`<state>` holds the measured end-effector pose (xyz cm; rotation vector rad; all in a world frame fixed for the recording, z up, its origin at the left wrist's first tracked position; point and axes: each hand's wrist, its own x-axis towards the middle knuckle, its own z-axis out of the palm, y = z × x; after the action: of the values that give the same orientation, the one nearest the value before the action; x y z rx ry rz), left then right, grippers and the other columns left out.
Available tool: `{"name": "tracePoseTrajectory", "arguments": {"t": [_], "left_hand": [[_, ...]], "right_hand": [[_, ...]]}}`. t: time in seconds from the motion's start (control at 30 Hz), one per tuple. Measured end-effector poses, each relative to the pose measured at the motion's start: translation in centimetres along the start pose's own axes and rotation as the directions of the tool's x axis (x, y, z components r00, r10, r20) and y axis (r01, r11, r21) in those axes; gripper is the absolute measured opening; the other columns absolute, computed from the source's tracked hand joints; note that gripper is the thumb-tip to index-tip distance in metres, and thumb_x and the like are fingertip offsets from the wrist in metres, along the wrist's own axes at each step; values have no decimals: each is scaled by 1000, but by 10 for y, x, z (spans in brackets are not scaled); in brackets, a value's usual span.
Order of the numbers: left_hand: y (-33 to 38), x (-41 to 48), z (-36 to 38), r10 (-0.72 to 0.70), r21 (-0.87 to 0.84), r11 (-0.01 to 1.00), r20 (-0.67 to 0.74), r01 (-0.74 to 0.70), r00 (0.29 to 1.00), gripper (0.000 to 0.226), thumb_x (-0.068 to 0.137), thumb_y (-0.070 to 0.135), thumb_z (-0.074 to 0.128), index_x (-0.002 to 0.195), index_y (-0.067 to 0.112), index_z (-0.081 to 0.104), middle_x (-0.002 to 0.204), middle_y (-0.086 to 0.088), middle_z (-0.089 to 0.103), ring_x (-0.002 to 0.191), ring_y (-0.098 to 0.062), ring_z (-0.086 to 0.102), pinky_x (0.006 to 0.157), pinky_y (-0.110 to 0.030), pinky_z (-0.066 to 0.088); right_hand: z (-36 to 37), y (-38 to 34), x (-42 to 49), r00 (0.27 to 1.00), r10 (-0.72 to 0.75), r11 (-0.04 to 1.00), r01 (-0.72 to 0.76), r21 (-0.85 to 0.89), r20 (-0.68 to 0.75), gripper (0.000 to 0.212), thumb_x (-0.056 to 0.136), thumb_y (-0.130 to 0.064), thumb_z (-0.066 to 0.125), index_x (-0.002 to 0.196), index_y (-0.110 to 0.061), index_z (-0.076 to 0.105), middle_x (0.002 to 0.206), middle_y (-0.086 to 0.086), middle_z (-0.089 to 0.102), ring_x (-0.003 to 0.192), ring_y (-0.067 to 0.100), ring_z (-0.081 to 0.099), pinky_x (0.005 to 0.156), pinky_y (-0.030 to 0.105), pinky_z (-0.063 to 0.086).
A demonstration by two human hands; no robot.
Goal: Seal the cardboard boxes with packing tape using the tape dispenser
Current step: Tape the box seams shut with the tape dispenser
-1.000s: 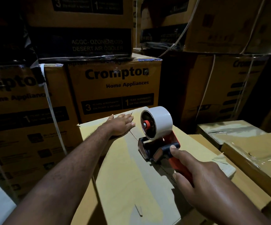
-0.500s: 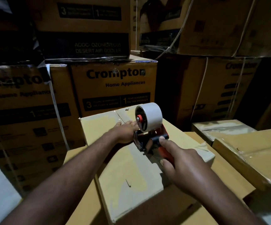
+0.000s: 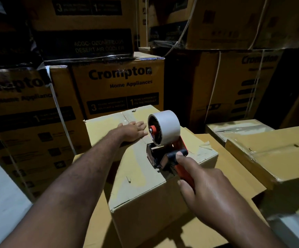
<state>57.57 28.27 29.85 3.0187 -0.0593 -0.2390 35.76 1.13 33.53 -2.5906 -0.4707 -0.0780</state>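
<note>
Right hand (image 3: 209, 190) wrapped around the red handle of the tape dispenser (image 3: 164, 145), forefinger stretched along the top; dispenser sits on top of the cardboard box (image 3: 145, 176) near its front edge, over the centre seam. White tape roll (image 3: 164, 129) stands upright. Left hand (image 3: 130, 131) lies flat on the far part of the lid, fingers spread, gripping nothing. Taped boxes (image 3: 270, 151) at right, printed cartons (image 3: 120, 86) stacked behind.

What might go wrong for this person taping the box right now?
The left hand lies flat on the box just beyond the tape dispenser, so its cutting edge might catch the fingers if it slips forward. The right hand holds the dispenser near the box's front edge; the tape may run crooked or wrinkle.
</note>
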Motion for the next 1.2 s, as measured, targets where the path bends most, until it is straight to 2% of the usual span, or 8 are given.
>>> {"name": "tracePoseTrajectory", "arguments": {"t": [0.13, 0.23, 0.47, 0.63, 0.8, 0.93, 1.0, 1.2], "left_hand": [[31, -18, 3, -73, -50, 996, -39, 71, 997, 56, 105, 38, 40, 158, 26, 27, 167, -3, 21, 153, -26, 16, 120, -63, 5], [49, -42, 20, 91, -28, 995, -30, -92, 995, 65, 100, 45, 51, 158, 31, 26, 167, 0, 20, 153, -25, 14, 117, -69, 0], [52, -47, 18, 92, -16, 996, 2, -92, 996, 71, 98, 54, 52, 159, 37, 20, 169, 4, 15, 155, -22, 7, 118, -67, -2], [65, -65, 14, 48, 0, 999, -8, -48, 999, 55, 107, 38, 37, 160, 31, 22, 169, 1, 15, 155, -24, 8, 122, -60, -1], [59, -62, 19, 29, -37, 999, -37, -31, 999, 61, 106, 58, 23, 161, 34, 17, 170, 4, 9, 156, -20, 6, 122, -59, -6], [67, -62, 20, -22, -36, 999, -47, 20, 999, 62, 105, 59, 26, 161, 32, 19, 169, 5, 11, 156, -19, 4, 118, -63, -7], [85, -76, 19, -41, -82, 996, -57, 36, 998, 61, 105, 53, 35, 160, 29, 22, 168, 1, 15, 155, -23, 9, 119, -64, -8], [110, -121, 26, 143, -104, 985, 48, -137, 989, 68, 95, 53, 39, 158, 29, 29, 167, -2, 22, 153, -20, 12, 121, -58, -4]], "right_hand": [[-2, 4, 1, 998, 8, 1000, -8, 0, -58, 60, 100, -39, 51, 149, -48, 20, 127, -2, 62, 107, 13, 61, 82, 25, 54], [0, 4, 1, 998, -13, 1000, 13, -7, -53, 60, 99, -37, 52, 150, -47, 20, 130, 0, 61, 111, 16, 61, 85, 27, 56], [-3, 11, 0, 999, -40, 999, 40, -19, -34, 62, 100, -35, 52, 152, -45, 21, 128, 0, 61, 101, 15, 60, 80, 26, 56], [-13, 17, -28, 998, -60, 998, 60, -7, -4, 62, 102, -38, 49, 151, -48, 13, 125, -2, 60, 83, 6, 48, 69, 16, 49], [-20, 27, -66, 999, -26, 999, 25, 28, 36, 66, 100, -45, 48, 148, -54, 4, 114, -11, 61, 85, 4, 52, 71, 14, 45], [-18, 33, -77, 999, 13, 999, -14, 29, 31, 66, 100, -46, 47, 149, -53, 3, 99, -15, 54, 82, 2, 50, 63, 11, 38], [-17, 32, -78, 1000, 9, 1000, -10, 12, 29, 67, 100, -45, 47, 150, -53, 2, 105, -13, 59, 79, 2, 49, 60, 10, 36], [-4, 37, -81, 999, -30, 999, 31, 43, -17, 66, 101, -44, 47, 151, -50, 5, 95, -13, 54, 76, 0, 49, 57, 11, 37]]}}
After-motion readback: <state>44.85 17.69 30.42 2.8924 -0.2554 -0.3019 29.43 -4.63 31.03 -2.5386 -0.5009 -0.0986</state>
